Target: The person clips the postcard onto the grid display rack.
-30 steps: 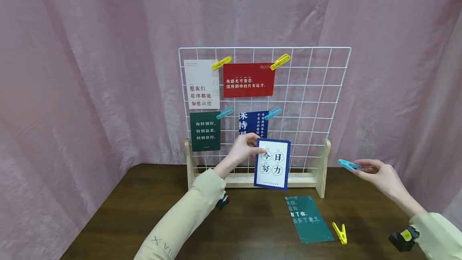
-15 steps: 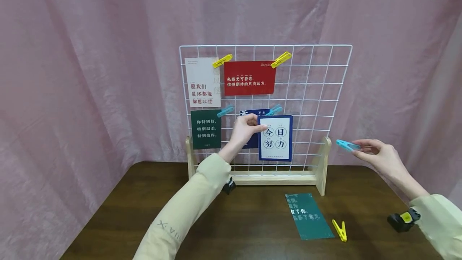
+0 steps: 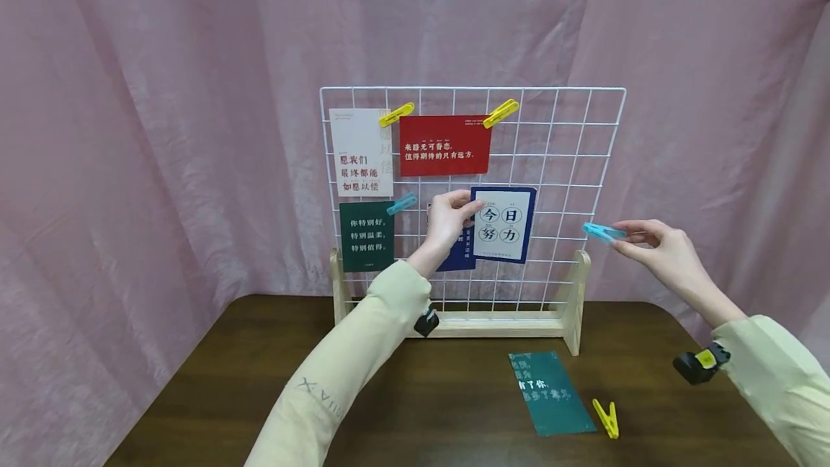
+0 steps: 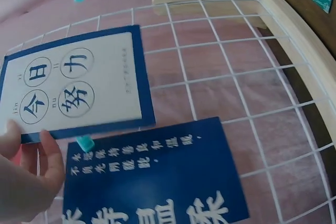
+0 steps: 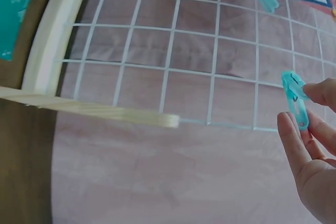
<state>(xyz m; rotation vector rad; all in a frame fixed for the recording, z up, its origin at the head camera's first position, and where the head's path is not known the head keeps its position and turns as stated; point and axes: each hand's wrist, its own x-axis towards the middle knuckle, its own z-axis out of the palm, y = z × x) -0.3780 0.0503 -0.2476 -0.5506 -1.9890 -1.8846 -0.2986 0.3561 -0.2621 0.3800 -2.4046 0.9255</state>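
Note:
My left hand pinches a white card with a blue border by its upper left edge, in front of the white wire grid. Behind that hand hangs a dark blue card, partly hidden in the head view; the tip of a blue clothespin shows at its edge in the left wrist view. To the right of the grid, my right hand holds a light blue clothespin between thumb and fingers, its nose pointing left toward the grid's right side.
On the grid, yellow clothespins hold a white card and a red card; a blue one holds a dark green card. Wooden feet carry the grid. A green card and a yellow clothespin lie on the brown table.
My left hand has raised the white, blue-bordered card and moved it slightly right, up against the grid area. My right hand has come up and left with the clothespin.

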